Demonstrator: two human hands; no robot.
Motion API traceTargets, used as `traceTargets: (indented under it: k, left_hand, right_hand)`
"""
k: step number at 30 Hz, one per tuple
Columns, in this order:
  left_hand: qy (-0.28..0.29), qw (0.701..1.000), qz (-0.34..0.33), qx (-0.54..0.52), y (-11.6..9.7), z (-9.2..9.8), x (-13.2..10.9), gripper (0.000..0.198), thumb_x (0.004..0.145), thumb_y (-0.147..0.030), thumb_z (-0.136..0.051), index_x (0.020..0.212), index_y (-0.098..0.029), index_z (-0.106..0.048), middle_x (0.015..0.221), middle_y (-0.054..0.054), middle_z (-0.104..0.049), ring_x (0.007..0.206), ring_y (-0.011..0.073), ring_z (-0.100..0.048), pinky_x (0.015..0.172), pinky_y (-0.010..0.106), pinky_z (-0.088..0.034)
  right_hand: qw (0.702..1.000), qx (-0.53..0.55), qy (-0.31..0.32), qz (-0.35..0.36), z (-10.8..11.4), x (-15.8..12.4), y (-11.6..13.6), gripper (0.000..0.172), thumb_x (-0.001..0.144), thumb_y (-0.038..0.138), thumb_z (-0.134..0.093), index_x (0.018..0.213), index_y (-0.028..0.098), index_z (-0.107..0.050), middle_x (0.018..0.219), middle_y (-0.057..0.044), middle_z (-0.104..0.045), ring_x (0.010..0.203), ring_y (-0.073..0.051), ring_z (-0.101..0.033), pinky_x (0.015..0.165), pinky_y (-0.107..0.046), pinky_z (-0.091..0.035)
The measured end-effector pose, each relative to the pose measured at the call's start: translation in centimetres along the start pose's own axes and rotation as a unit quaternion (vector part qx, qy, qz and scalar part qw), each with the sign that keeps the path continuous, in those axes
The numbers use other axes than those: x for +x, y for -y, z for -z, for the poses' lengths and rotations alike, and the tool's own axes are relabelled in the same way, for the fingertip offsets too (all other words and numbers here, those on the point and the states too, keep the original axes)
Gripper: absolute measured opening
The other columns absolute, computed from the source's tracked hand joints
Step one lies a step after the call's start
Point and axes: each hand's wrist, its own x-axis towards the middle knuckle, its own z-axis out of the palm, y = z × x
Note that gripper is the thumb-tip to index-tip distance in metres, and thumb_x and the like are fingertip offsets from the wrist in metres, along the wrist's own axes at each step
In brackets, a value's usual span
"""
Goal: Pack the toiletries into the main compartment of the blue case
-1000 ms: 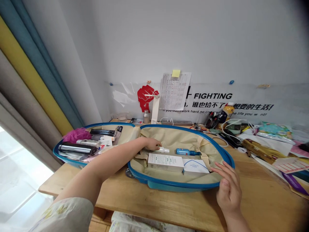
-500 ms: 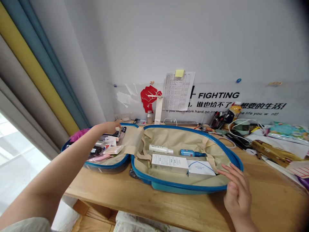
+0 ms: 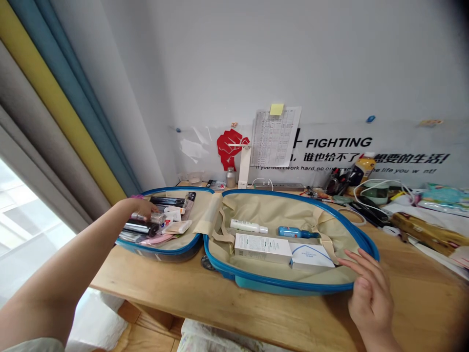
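Observation:
A blue-rimmed suitcase (image 3: 282, 284) lies spread wide on the wooden desk, beige lining showing. My left hand (image 3: 145, 209) is over its left half, fingers curled down at a clear, shiny item (image 3: 158, 217); their grip is partly hidden. Around it are a black cylinder (image 3: 141, 227), a dark flat pack (image 3: 166, 201), a pink item (image 3: 157, 239) and small packets. My right hand (image 3: 370, 288), fingers stretched apart, rests at the right half's near rim. That half contains a white tube (image 3: 249, 226), a blue bottle (image 3: 297, 232), a long white box (image 3: 262, 248) and a white-and-blue box (image 3: 311, 257).
Behind the suitcase stand a white lamp (image 3: 244, 166), a small jar (image 3: 230, 177) and a power strip (image 3: 280, 187). Pens (image 3: 334, 182), a yellow-labelled bottle (image 3: 362, 171), a gold pouch (image 3: 427, 232) and cables clutter the right. Curtains (image 3: 66, 107) hang at left.
My left hand has moved from the far edge of the left half down and leftward onto the items there. My right hand stays at the rim; the view has shifted slightly.

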Motion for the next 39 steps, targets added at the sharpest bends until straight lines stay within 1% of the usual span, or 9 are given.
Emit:
traceTargets:
  k: [3,5,14,17,21,25,29,33,39]
  left_hand:
    - [0.088,0.996,-0.002,0.029,0.1,-0.1,0.3,0.033,0.092,-0.038,-0.062,0.114,-0.014,-0.061,0.115,0.006,-0.063,0.1,0.0233,-0.063,0.084,0.041,-0.055]
    - [0.099,0.994,-0.003,0.047,0.1,-0.3,0.4,0.034,0.092,-0.037,-0.062,0.116,-0.014,-0.061,0.118,0.006,-0.062,0.103,0.0245,-0.062,0.086,0.043,-0.055]
    - [-0.038,0.995,-0.055,0.073,-2.1,1.6,-0.7,0.043,0.091,-0.036,-0.061,0.128,-0.016,-0.055,0.131,0.01,-0.057,0.118,0.0276,-0.055,0.1,0.05,-0.045]
    - [-0.102,0.987,-0.107,0.063,-5.2,3.6,-1.1,0.056,0.092,-0.035,-0.057,0.143,-0.018,-0.042,0.129,0.011,-0.059,0.122,0.0296,-0.052,0.105,0.044,-0.038]
    - [-0.138,0.963,-0.228,0.036,-12.0,5.2,-1.3,0.061,0.09,-0.038,-0.051,0.148,-0.027,-0.034,0.139,0.008,-0.053,0.127,0.028,-0.049,0.105,0.034,-0.036]
    - [-0.112,0.939,-0.325,0.008,-19.9,4.2,-0.6,0.063,0.088,-0.044,-0.056,0.145,-0.029,-0.035,0.141,0.005,-0.052,0.122,0.0242,-0.054,0.099,0.029,-0.041]
    - [-0.065,0.937,-0.343,0.003,-25.9,1.7,1.4,0.061,0.087,-0.042,-0.063,0.14,-0.021,-0.041,0.129,0.008,-0.061,0.111,0.0237,-0.06,0.094,0.034,-0.046]
    - [-0.024,0.94,-0.34,0.011,-28.5,-0.5,3.5,0.044,0.093,-0.04,-0.059,0.129,-0.017,-0.052,0.122,0.01,-0.061,0.103,0.0224,-0.062,0.09,0.045,-0.052]
    - [0.006,0.939,-0.342,0.015,-28.9,-2.4,4.9,0.038,0.093,-0.037,-0.059,0.125,-0.017,-0.056,0.124,0.01,-0.059,0.105,0.0225,-0.061,0.089,0.045,-0.054]
  right_hand:
    - [1.0,0.001,0.003,-0.001,0.0,-0.1,-0.1,0.036,0.097,0.028,-0.032,0.099,0.02,-0.066,0.108,-0.015,-0.067,0.124,-0.033,-0.054,0.1,-0.06,-0.043]
    - [1.0,0.001,0.001,-0.002,0.0,-0.1,-0.1,0.037,0.097,0.029,-0.031,0.099,0.02,-0.067,0.108,-0.015,-0.067,0.124,-0.033,-0.054,0.1,-0.059,-0.043]
    - [1.0,0.0,-0.007,-0.006,0.0,-0.1,0.2,0.036,0.097,0.03,-0.032,0.097,0.019,-0.067,0.106,-0.013,-0.068,0.122,-0.031,-0.055,0.1,-0.054,-0.044]
    - [1.0,0.0,-0.002,-0.004,0.0,-0.1,0.1,0.036,0.097,0.029,-0.032,0.098,0.019,-0.067,0.107,-0.013,-0.067,0.123,-0.031,-0.054,0.1,-0.054,-0.044]
    - [1.0,-0.001,-0.003,-0.008,0.1,-0.1,0.0,0.035,0.097,0.029,-0.033,0.098,0.02,-0.067,0.108,-0.013,-0.068,0.123,-0.031,-0.054,0.1,-0.055,-0.044]
    - [1.0,0.0,-0.002,-0.01,0.0,-0.2,0.0,0.037,0.097,0.031,-0.033,0.098,0.02,-0.068,0.107,-0.012,-0.068,0.122,-0.03,-0.055,0.101,-0.056,-0.043]
    - [1.0,0.009,-0.013,-0.016,0.0,-0.2,0.1,0.036,0.097,0.032,-0.034,0.097,0.021,-0.068,0.106,-0.011,-0.068,0.121,-0.029,-0.056,0.1,-0.055,-0.044]
    - [1.0,0.019,-0.009,-0.021,0.0,-0.2,0.1,0.036,0.096,0.032,-0.035,0.098,0.02,-0.068,0.108,-0.011,-0.068,0.121,-0.03,-0.055,0.1,-0.056,-0.043]
    - [1.0,0.017,-0.011,-0.018,0.0,-0.3,-0.1,0.035,0.096,0.032,-0.035,0.098,0.021,-0.069,0.108,-0.011,-0.068,0.121,-0.03,-0.055,0.1,-0.056,-0.043]
